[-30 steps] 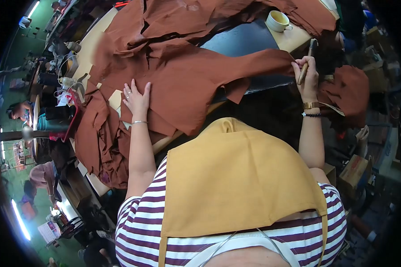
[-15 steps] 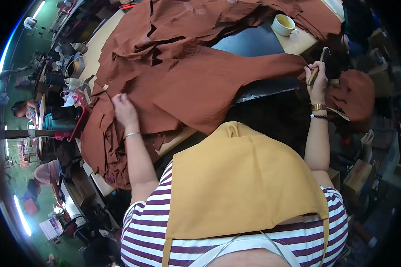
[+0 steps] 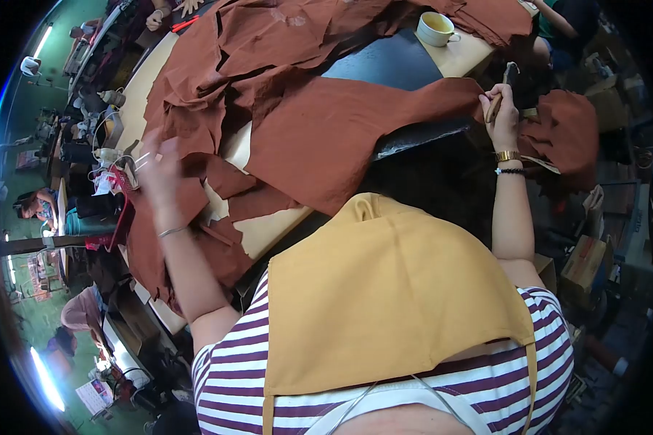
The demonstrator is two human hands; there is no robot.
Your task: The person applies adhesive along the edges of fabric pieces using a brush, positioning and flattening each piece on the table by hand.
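A large piece of reddish-brown leather [image 3: 319,138] lies across the table, one corner stretched toward my right hand. My right hand [image 3: 502,112] is closed around a wooden-handled tool [image 3: 495,107] with a dark, pale-tipped head, its exact kind unclear. The leather's corner meets the fingers of that same hand. Smeared by motion, my left hand [image 3: 161,163] is over loose brown leather pieces [image 3: 185,192] at the table's left side. Whether its fingers grip anything cannot be made out.
A cream cup [image 3: 435,30] with yellowish contents stands by a dark board [image 3: 384,65]. More brown leather [image 3: 562,134] hangs at right. Red-handled scissors [image 3: 185,25] and another person's hand [image 3: 190,6] are at the far edge. A red basket [image 3: 123,210] is left.
My left hand has moved left and forward. The leather on that side has been shifted and parted, exposing pale tabletop and separate pieces. My right hand keeps its hold.
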